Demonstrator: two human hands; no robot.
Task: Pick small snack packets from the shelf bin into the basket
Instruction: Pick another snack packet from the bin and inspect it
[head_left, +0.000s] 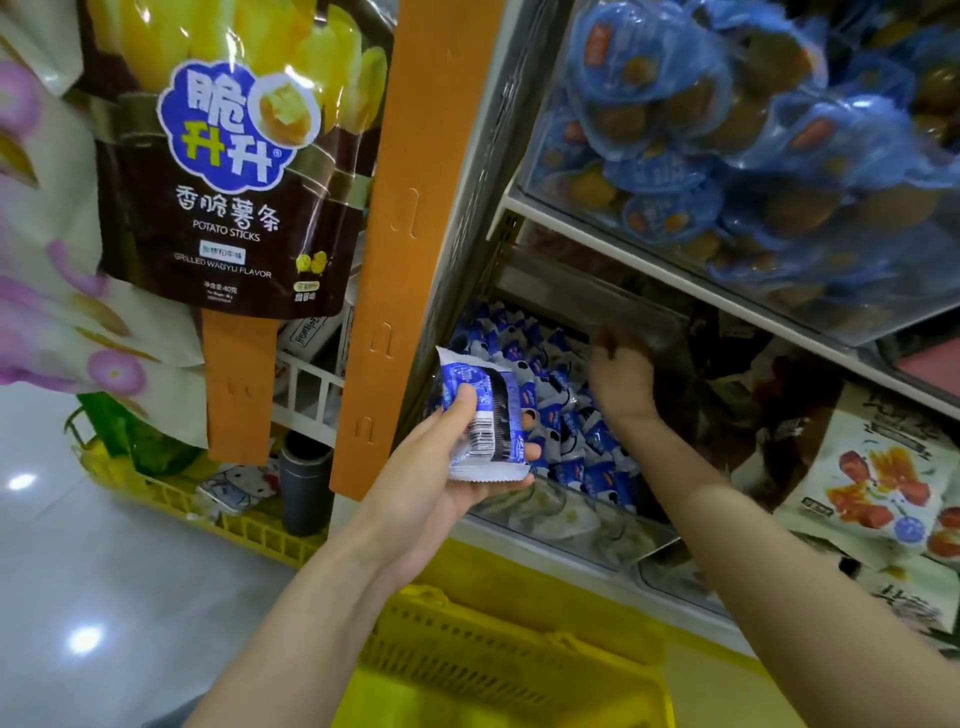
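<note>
My left hand (431, 478) grips a small blue-and-white snack packet (485, 421) with a barcode, held just in front of the clear shelf bin (571, 525). Many more blue-and-white packets (582, 447) fill that bin. My right hand (621, 376) reaches deep into the bin, down among the packets; it is blurred and its fingers are hidden, so I cannot tell whether it holds one. The yellow basket (498, 660) sits below my arms at the bottom of the view.
An orange upright post (400, 249) stands left of the bin. A brown potato-sticks bag (228, 171) hangs at the left. Above is a bin of blue round packs (753, 145). Another yellow basket (208, 509) sits on the floor at the left. Pale bags (883, 493) lie at the right.
</note>
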